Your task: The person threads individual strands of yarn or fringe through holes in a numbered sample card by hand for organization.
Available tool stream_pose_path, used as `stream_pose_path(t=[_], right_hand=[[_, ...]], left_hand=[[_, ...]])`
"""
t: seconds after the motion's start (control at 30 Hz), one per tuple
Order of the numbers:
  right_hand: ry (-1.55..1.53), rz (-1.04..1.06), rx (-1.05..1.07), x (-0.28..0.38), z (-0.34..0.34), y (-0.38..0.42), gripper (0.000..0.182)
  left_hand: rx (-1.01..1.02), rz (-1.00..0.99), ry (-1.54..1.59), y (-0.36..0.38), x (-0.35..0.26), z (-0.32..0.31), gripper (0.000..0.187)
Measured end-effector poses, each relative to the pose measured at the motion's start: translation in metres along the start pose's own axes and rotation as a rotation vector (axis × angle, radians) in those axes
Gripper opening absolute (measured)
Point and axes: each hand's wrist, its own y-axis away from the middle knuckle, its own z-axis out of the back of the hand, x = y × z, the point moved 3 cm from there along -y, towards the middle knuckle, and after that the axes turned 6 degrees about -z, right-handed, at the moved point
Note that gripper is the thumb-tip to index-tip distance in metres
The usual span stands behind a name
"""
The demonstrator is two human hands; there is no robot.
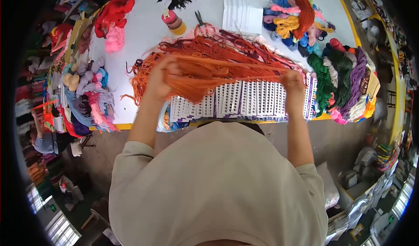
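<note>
A skein of orange thread (227, 70) is stretched sideways between my two hands, above the table. My left hand (159, 79) is closed around its bunched left part, with loose loops hanging below the fingers. The narrower right end is gripped in my right hand (293, 81); the exact finger position is blurred. Beneath and behind the skein lies a wide heap of red and dark thread (235, 45). Rows of white cards with punched holes (248, 98) overlap along the table's near edge, below the stretched skein.
Scissors (199, 18), a thread cone (173, 22) and a printed sheet (242, 12) lie beyond the heap. Coloured skeins are piled at left (89, 93) and right (342, 77) on the white table (144, 10). Another person (46, 142) is at far left.
</note>
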Motion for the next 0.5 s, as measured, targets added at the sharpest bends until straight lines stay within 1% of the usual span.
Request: stream_pose_path(t=[0.03,0.07,0.1,0.13,0.17,0.2,0.23,0.27,0.3,0.37,0.43,0.47,0.5], right_hand=[[0.102,0.035,-0.087,-0.023,0.045,-0.015,0.014],[-0.691,-0.258,-0.046,-0.035,0.081,-0.019,0.015],[-0.735,-0.267,-0.041,-0.072,0.144,-0.033,0.016],[-0.849,-0.252,0.086,-0.105,0.210,-0.043,0.016],[-0.712,-0.193,0.108,-0.109,0.254,-0.048,0.013],[-0.781,-0.172,0.035,-0.127,0.323,-0.053,0.012],[-0.290,-0.203,-0.303,-0.116,0.376,-0.049,0.010],[-0.287,-0.214,-0.306,-0.101,0.379,-0.044,0.010],[-0.261,-0.166,-0.456,-0.079,0.382,-0.040,0.009],[-0.199,-0.070,-0.751,-0.033,0.374,-0.032,0.008],[-0.122,0.032,-1.044,-0.006,0.337,-0.019,0.007],[0.014,-0.031,-0.845,-0.012,0.293,-0.035,0.005],[0.149,-0.104,-0.639,-0.023,0.251,-0.055,0.007]], left_hand=[[-0.020,0.012,0.163,-0.001,-0.022,0.031,0.015],[-0.253,-0.144,0.138,0.003,-0.048,0.060,0.019],[-0.266,-0.154,0.175,0.006,-0.073,0.093,0.020],[-0.278,-0.165,0.211,0.010,-0.099,0.131,0.020],[-0.291,-0.222,0.268,0.016,-0.127,0.176,0.020],[-0.306,-0.279,0.324,0.024,-0.154,0.211,0.019],[-0.432,-0.350,0.223,0.037,-0.181,0.232,0.020],[-0.556,-0.419,0.120,0.047,-0.194,0.245,0.021],[-0.562,-0.414,0.119,0.050,-0.189,0.240,0.021],[-0.384,-0.577,0.222,0.054,-0.171,0.206,0.017],[-0.298,-0.398,0.050,0.029,-0.117,0.166,0.014],[-0.244,-0.237,-0.175,0.011,-0.089,0.143,0.020],[-0.331,-0.207,-0.003,-0.010,-0.033,0.075,0.015]])
